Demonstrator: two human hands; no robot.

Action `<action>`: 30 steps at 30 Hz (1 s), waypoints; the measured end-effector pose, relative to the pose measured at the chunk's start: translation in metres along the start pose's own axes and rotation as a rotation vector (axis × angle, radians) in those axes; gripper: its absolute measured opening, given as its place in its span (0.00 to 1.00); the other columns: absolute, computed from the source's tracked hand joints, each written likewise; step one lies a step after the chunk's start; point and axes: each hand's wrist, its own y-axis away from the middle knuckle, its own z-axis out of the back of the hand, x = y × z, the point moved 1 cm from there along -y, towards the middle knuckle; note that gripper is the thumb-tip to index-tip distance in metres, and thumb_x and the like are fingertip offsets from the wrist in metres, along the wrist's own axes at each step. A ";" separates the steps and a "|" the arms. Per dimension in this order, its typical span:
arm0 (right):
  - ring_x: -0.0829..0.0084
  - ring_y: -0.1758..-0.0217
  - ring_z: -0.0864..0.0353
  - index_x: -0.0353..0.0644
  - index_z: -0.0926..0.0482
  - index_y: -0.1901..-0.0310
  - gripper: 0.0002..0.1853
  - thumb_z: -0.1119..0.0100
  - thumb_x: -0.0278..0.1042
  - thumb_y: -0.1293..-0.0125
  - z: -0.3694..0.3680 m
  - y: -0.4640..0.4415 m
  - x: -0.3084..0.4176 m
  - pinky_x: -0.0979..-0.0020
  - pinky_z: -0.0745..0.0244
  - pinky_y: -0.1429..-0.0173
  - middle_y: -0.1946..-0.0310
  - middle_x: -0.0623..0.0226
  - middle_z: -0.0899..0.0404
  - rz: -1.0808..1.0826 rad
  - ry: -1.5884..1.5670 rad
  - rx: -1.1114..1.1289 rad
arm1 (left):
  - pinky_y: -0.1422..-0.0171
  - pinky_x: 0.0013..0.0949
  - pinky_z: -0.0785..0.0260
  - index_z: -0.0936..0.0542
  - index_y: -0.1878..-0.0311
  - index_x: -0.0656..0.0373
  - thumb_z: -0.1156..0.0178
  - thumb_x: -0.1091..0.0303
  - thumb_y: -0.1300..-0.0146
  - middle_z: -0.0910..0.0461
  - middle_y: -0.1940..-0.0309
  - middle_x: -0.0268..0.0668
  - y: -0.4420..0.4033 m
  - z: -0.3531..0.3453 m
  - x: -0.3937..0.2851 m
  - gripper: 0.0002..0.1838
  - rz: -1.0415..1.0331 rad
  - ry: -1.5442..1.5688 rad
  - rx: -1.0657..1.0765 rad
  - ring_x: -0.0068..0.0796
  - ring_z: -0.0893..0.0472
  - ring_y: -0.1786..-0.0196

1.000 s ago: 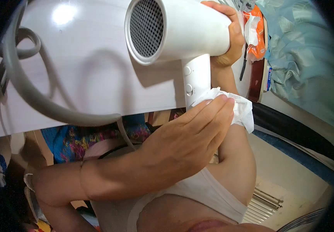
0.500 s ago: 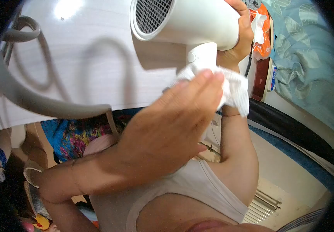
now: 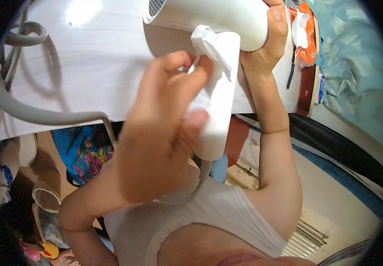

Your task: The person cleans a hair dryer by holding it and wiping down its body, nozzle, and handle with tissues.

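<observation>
A white hair dryer [image 3: 209,22] is held above the table, its barrel at the top of the view and its handle [image 3: 220,115] pointing down toward my chest. My right hand [image 3: 271,37] grips the end of the barrel on the right, thumb along its edge. My left hand [image 3: 165,102], partly blurred, is curled beside the handle. Between its fingers is a crumpled white tissue [image 3: 213,48], which lies against the upper handle. A grey cord leaves the bottom of the handle.
The pale table [image 3: 98,84] has a thick grey cable [image 3: 45,116] looping at its left. An orange tissue pack [image 3: 306,37] lies at the upper right, beside teal bedding [image 3: 355,80]. A radiator [image 3: 309,235] stands lower right. Colourful fabric [image 3: 85,153] hangs below the table edge.
The hair dryer has turned, so the handle now shows along its length and less of the grille is visible. My left hand has shifted left and curled, with the tissue still in its fingers.
</observation>
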 end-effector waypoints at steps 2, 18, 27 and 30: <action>0.70 0.53 0.22 0.33 0.33 0.47 0.26 0.53 0.52 0.30 0.001 0.000 0.000 0.70 0.26 0.48 0.55 0.54 0.23 -0.014 -0.016 0.034 | 0.42 0.32 0.33 0.24 0.45 0.66 0.51 0.64 0.28 0.24 0.49 0.44 -0.007 0.005 -0.001 0.17 0.075 0.151 -0.076 0.33 0.23 0.51; 0.80 0.56 0.32 0.36 0.31 0.49 0.19 0.45 0.43 0.32 -0.001 -0.001 -0.012 0.77 0.35 0.48 0.58 0.67 0.28 0.115 0.016 0.045 | 0.58 0.22 0.26 0.21 0.61 0.65 0.38 0.85 0.44 0.19 0.64 0.33 -0.042 0.032 0.002 0.08 -0.348 -0.594 -0.079 0.18 0.21 0.64; 0.76 0.55 0.34 0.37 0.32 0.53 0.19 0.48 0.46 0.32 -0.002 0.001 -0.010 0.73 0.35 0.47 0.58 0.65 0.31 0.234 0.160 0.014 | 0.61 0.23 0.26 0.22 0.66 0.65 0.36 0.80 0.43 0.20 0.72 0.33 -0.045 0.018 0.003 0.04 -0.215 -0.542 -0.144 0.17 0.21 0.68; 0.76 0.54 0.33 0.38 0.32 0.52 0.18 0.48 0.45 0.32 0.001 0.002 -0.014 0.73 0.34 0.47 0.58 0.65 0.31 0.245 0.169 0.006 | 0.63 0.22 0.28 0.22 0.66 0.65 0.36 0.78 0.42 0.22 0.75 0.32 -0.045 0.013 0.007 0.04 -0.184 -0.441 -0.194 0.15 0.22 0.70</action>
